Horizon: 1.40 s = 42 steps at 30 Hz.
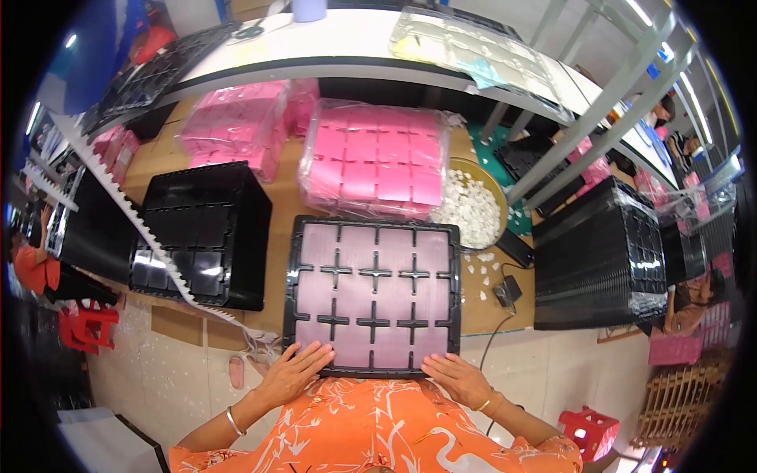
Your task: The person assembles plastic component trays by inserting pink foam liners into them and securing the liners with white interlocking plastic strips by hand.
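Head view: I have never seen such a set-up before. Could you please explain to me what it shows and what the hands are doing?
There is no machine here, only a person's two bare hands. The picture comes from a wide fisheye camera worn on the head and looking down, so straight edges bend. The left hand and right hand rest on the near corners of a black tray with pale pink areas; neither grip looks closed. Beyond it, a brown surface carries bright pink pieces in clear plastic and a round pan of white bits.

Bright overall — edges bowed, corners black
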### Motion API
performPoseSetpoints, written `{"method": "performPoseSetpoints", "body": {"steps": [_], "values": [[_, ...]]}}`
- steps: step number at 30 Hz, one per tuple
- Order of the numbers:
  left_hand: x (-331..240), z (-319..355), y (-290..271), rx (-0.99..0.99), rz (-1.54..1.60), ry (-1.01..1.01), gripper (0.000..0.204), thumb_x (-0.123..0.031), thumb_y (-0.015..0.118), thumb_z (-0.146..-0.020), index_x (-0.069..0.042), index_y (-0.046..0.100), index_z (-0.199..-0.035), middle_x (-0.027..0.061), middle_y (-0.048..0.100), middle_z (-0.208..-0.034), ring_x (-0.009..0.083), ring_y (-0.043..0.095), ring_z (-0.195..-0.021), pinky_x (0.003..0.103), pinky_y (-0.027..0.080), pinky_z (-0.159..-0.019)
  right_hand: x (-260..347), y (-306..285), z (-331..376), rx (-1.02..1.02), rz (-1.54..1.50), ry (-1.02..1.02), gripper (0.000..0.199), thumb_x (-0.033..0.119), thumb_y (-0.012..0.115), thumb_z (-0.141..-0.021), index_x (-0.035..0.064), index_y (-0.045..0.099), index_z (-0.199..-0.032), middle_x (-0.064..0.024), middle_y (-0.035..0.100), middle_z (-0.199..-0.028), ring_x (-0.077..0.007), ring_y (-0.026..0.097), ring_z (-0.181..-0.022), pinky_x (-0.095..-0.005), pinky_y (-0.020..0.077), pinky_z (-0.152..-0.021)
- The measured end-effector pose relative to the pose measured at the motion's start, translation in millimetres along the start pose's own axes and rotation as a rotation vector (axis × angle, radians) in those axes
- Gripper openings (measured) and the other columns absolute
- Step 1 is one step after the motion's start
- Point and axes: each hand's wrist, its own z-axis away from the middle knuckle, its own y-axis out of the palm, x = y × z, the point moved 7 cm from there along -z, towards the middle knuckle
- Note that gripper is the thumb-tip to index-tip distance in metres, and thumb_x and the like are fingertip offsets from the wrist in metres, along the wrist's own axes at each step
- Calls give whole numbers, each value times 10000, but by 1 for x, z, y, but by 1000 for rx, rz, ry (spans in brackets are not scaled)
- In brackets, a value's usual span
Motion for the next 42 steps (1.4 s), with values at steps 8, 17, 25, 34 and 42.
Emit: {"method": "performPoseSetpoints", "body": {"steps": [8,17,25,34,42], "values": [[3,17,5,-184,-80,-220,735,-174,692,-854,-98,378,-1514,50,365,-1582,206,313,-1473,550,171,-1172,5,-16,-3,-200,153,149,546,110,661,-846,24,543,-1373,-128,552,-1413,-294,515,-1323,-442,390,-1099],[9,32,-6,-354,-79,-263,567,-176,753,-788,-71,596,-1323,40,505,-1470,263,361,-1439,624,178,-1141,9,-19,-3,-239,159,60,457,106,727,-800,40,654,-1246,-122,636,-1303,-279,577,-1255,-429,440,-1066],[6,28,-6,-347,-49,-271,517,-142,757,-790,-92,636,-1290,8,557,-1416,253,368,-1438,635,170,-1144,8,-19,-3,-253,121,36,427,102,743,-791,19,672,-1203,-122,653,-1273,-278,597,-1225,-425,455,-1050],[4,30,-4,-360,0,-143,551,-171,757,-807,-81,591,-1324,61,585,-1337,263,450,-1361,586,204,-1153,7,-29,-6,-297,67,-34,360,81,757,-773,16,702,-1123,-118,687,-1201,-270,634,-1163,-415,489,-1003],[-4,18,-22,-423,117,-161,672,-153,768,-767,-45,500,-1373,129,525,-1312,285,500,-1283,555,264,-1145,55,-115,-18,-255,46,-137,291,90,687,-869,9,666,-1148,-156,690,-1150,-311,659,-1084,-431,506,-975]]}}
